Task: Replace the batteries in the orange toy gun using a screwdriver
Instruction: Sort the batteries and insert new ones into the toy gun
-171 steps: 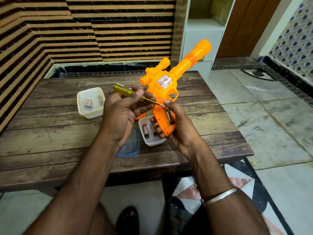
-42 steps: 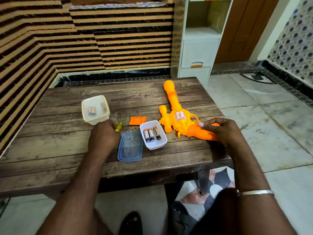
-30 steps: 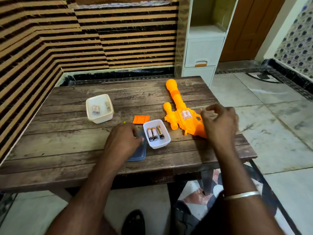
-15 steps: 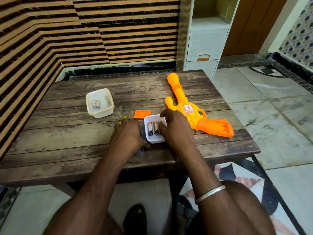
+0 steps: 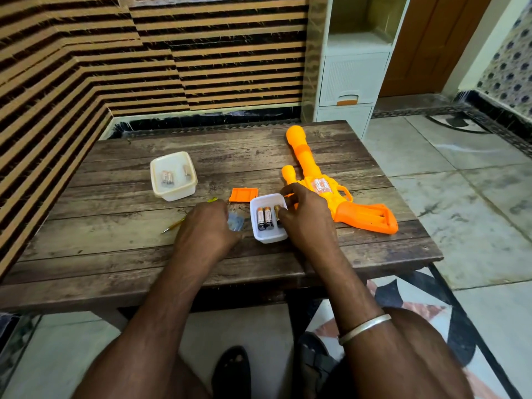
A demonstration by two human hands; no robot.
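The orange toy gun (image 5: 364, 216) lies flat on the wooden table (image 5: 115, 243), barrel pointing away, its grip toward the right edge. Its orange battery cover (image 5: 243, 194) lies loose beside a small white tub (image 5: 269, 239) holding three batteries (image 5: 264, 218). My right hand (image 5: 308, 217) reaches into that tub, thumb and fingers pinching the rightmost battery. My left hand (image 5: 205, 230) rests on the table over a blue lid (image 5: 236, 222). The screwdriver (image 5: 172, 226) lies behind it, its middle hidden by the hand.
A second white tub (image 5: 172, 194) with a few batteries stands further back on the left. A white drawer unit (image 5: 349, 79) stands beyond the table's far right corner. The striped wall runs along the left and back; tiled floor lies to the right.
The gun and the screwdriver were laid on the table. My right hand left the gun and moved left into the battery tub. My left hand settled on the blue lid.
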